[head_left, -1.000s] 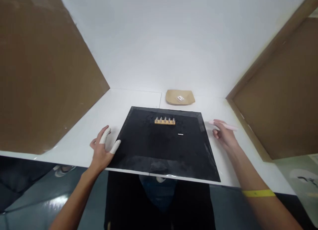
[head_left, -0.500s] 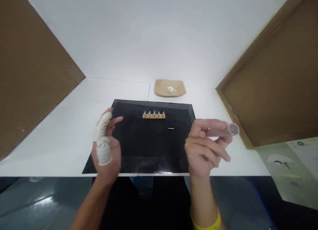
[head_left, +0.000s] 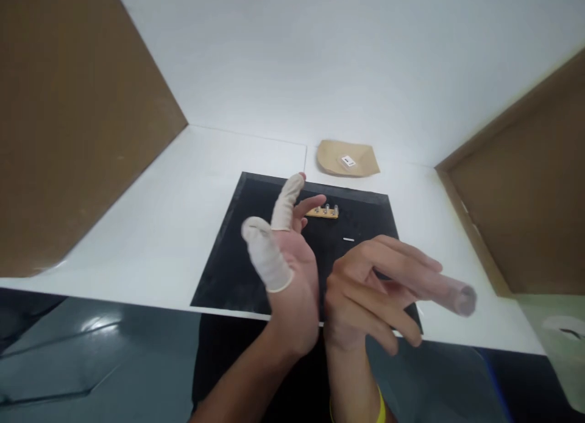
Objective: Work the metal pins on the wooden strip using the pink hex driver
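My left hand (head_left: 292,258) is raised over the black mat (head_left: 223,258), palm up with fingers apart and nothing in it. White finger cots cover its thumb and one finger. My right hand (head_left: 370,289) grips a translucent tube (head_left: 448,293) between thumb and fingers, its round end pointing right, slightly blurred. Behind my left fingertips a small wooden rack (head_left: 329,214) with clear glass pieces stands on the mat, its left part hidden. A short thin light-coloured rod (head_left: 348,239) lies on the mat in front of the rack.
A brown paper tray (head_left: 329,158) with a small white labelled item (head_left: 348,161) in it stands at the back of the white table (head_left: 155,228). Brown panels (head_left: 91,118) rise on both sides, and a white wall (head_left: 320,63) is behind.
The view has shifted and tilted. My left hand has moved right, close beside my right hand, and now covers part of the rack. My right hand still holds the tube, now lower relative to the mat.
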Demonstrator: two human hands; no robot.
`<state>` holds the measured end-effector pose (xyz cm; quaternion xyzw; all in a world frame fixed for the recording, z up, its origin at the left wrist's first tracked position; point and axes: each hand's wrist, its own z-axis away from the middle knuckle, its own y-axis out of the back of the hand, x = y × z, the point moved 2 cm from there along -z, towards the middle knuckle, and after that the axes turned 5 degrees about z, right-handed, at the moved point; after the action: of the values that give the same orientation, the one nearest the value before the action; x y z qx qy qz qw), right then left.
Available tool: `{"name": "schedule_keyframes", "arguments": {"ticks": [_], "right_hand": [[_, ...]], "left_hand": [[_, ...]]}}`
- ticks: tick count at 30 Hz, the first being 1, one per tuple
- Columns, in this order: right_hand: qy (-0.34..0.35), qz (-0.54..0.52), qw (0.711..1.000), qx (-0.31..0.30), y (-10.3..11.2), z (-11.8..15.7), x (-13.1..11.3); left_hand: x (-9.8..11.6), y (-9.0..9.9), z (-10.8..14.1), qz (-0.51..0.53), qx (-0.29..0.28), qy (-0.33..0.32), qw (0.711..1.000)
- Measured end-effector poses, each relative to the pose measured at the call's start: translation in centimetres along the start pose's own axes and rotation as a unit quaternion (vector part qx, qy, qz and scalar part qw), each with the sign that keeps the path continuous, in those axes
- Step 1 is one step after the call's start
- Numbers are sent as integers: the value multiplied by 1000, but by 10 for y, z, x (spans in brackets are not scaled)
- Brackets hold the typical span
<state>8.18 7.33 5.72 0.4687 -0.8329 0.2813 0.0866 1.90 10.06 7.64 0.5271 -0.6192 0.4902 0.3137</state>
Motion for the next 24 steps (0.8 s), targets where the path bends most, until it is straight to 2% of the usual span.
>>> {"name": "schedule_keyframes", "arguments": {"ticks": [2,3,6,9,13,15,18,21,24], "right_hand": [[114,157,977,92,5,-5,0],[130,215,961,116,5,-7,2],[95,301,937,148,3,-13,8],[46,256,952,162,0,-15,7],[-4,256,959,124,-16,-6,0],[17,293,951,94,-28,3,-4],[39,327,939,103,-37,20,-12],[19,329,940,89,-40,35,-24],[22,315,946,73,-55,46,-45]], "left_hand": [[-4,3,-4,-7,22,-1,1000],[-6,6,-5,-2,43,11,999],[-7,15,-10,28,76,50,995],[-5,19,-11,38,68,59,995],[-14,15,-5,46,35,81,995],[-24,10,2,49,25,98,994],[-41,-7,14,52,4,131,990],[-56,-23,25,54,10,145,988],[-68,-17,23,16,29,127,991]]}}
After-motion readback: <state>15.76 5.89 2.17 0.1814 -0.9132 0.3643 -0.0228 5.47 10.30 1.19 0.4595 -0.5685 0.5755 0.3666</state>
